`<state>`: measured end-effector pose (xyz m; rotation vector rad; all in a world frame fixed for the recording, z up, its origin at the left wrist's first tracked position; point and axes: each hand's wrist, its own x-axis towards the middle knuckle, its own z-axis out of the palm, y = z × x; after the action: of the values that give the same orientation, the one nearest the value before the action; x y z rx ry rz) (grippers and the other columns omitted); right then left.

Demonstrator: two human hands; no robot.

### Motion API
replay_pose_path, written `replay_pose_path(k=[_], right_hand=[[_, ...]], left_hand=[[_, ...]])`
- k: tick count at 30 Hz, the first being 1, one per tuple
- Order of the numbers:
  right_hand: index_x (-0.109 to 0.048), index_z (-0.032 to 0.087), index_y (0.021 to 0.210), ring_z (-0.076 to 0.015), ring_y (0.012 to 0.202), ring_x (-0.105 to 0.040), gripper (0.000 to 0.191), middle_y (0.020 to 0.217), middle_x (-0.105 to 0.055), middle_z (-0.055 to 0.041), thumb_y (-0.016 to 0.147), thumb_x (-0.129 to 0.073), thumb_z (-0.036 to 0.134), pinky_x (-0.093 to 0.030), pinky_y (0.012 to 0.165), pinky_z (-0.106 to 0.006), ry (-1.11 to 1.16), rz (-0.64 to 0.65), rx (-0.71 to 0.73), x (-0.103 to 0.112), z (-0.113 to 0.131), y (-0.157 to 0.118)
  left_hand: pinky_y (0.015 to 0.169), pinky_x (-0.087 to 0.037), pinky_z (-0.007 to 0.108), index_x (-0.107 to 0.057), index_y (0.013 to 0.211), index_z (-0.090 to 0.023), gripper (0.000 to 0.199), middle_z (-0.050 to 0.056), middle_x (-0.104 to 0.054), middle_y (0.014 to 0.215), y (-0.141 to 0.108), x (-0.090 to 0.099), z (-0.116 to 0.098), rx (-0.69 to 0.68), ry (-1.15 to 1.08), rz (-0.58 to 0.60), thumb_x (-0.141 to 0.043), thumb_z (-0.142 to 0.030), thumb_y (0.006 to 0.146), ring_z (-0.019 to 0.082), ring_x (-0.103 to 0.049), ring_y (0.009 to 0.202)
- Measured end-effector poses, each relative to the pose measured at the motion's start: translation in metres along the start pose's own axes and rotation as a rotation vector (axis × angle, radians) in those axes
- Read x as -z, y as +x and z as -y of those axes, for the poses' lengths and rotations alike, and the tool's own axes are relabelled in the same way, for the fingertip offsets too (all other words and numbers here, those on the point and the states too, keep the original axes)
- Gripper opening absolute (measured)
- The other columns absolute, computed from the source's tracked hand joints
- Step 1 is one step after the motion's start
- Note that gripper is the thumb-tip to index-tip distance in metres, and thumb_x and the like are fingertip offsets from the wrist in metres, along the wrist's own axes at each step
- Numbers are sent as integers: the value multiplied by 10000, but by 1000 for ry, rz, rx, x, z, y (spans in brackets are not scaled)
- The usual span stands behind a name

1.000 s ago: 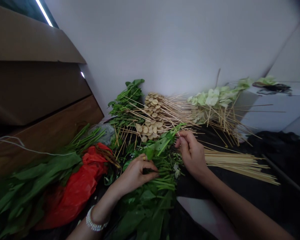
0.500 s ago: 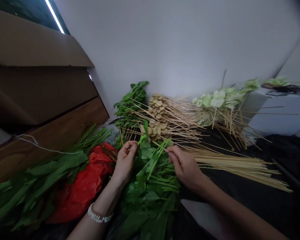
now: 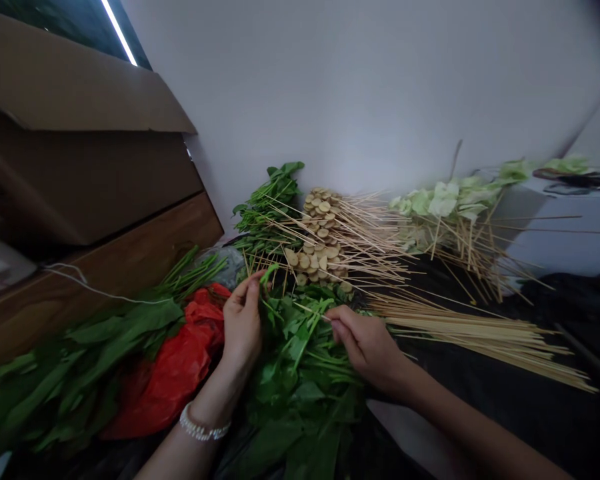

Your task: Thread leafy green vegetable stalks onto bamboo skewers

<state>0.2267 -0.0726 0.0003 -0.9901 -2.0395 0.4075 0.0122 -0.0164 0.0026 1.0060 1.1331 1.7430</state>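
Between thumb and fingers, my left hand (image 3: 245, 320) pinches a leafy green stem (image 3: 269, 272). My right hand (image 3: 367, 340) is closed on a thin bamboo skewer (image 3: 310, 309), whose tip points left toward the other hand. Some green stems (image 3: 310, 330) lie close to the skewer; whether they are threaded on it I cannot make out. Below both hands spreads a pile of leafy greens (image 3: 300, 400). Behind them, skewered pale round slices (image 3: 323, 230) are stacked, with their sticks pointing right.
Loose skewers (image 3: 480, 333) lie at right on black plastic. Skewered cabbage leaves (image 3: 445, 199) stand behind them, and skewered greens (image 3: 275, 200) lean on the wall. At left are a red plastic bag (image 3: 165, 373), more leafy greens (image 3: 95, 360) and a cardboard box (image 3: 90, 173).
My left hand has moved a little left and down with its stem, away from the skewer. My right hand has shifted slightly left and down, and more of the skewer shows.
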Motion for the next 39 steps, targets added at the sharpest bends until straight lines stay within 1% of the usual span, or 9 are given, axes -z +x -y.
replay_pose_path(k=[3, 6, 11, 14, 20, 23, 31, 35, 39], right_hand=[[-562, 208, 950, -126, 575, -569, 188, 706, -624, 9, 981, -377, 201, -406, 579, -229, -63, -29, -23, -4, -3, 1], [-578, 198, 976, -140, 652, -622, 193, 784, -668, -18, 980, -386, 193, -430, 617, -233, -98, -54, -38, -7, -7, 1], [-591, 192, 1010, -162, 775, -667, 215, 870, -696, -39, 980, -379, 177, -460, 691, -243, -118, -56, -41, -9, -9, -1], [-597, 186, 1011, -168, 776, -673, 218, 871, -700, -42, 979, -381, 177, -465, 690, -249, -133, -54, -31, -10, -9, -1], [-596, 191, 1007, -168, 757, -670, 214, 857, -700, -40, 980, -384, 184, -466, 677, -255, -127, -74, -44, -10, -9, -1], [-595, 192, 1022, -173, 779, -673, 218, 871, -703, -44, 980, -381, 184, -469, 699, -259, -119, -75, -52, -10, -9, 0], [-601, 183, 987, -152, 633, -626, 209, 767, -676, -30, 972, -393, 187, -438, 612, -248, -117, -89, -64, -13, -7, -2], [-597, 182, 985, -146, 619, -619, 206, 751, -666, -26, 970, -392, 186, -443, 614, -244, -86, -78, -76, -14, -5, -3], [-588, 179, 995, -154, 642, -627, 207, 753, -661, -28, 972, -382, 182, -449, 623, -251, -87, -78, -61, -16, -6, -4]], left_hand=[[715, -502, 243, -740, 1044, -179, 359, 57, -755, 918, -14, -5, -3, -41, 181, 146, -687, -437, 800, 177, -666, 817], [765, -497, 262, -768, 994, -192, 305, 58, -758, 956, -23, -10, -7, -95, 281, 248, -671, -419, 816, 194, -660, 858], [725, -488, 255, -783, 959, -207, 266, 39, -758, 858, -23, -10, -11, -54, 299, 344, -684, -401, 807, 168, -637, 754], [712, -491, 257, -787, 934, -197, 255, 47, -759, 837, -22, -10, -8, -1, 227, 347, -742, -378, 759, 169, -644, 740], [712, -503, 253, -791, 892, -198, 261, 40, -763, 780, -16, -8, 1, 63, 82, 248, -820, -341, 676, 154, -658, 708], [697, -500, 236, -789, 882, -199, 262, 27, -757, 736, -15, -8, 4, 94, 33, 235, -834, -329, 659, 134, -653, 679], [687, -504, 236, -781, 843, -177, 277, 36, -763, 779, -17, -8, 3, 79, 88, 229, -851, -339, 629, 133, -652, 680], [705, -496, 213, -774, 814, -182, 250, 19, -759, 782, -15, -6, 5, 71, 85, 254, -860, -317, 622, 115, -648, 696], [660, -483, 200, -768, 801, -173, 253, 9, -747, 735, -13, -5, 7, 122, 73, 270, -863, -314, 614, 102, -632, 648]])
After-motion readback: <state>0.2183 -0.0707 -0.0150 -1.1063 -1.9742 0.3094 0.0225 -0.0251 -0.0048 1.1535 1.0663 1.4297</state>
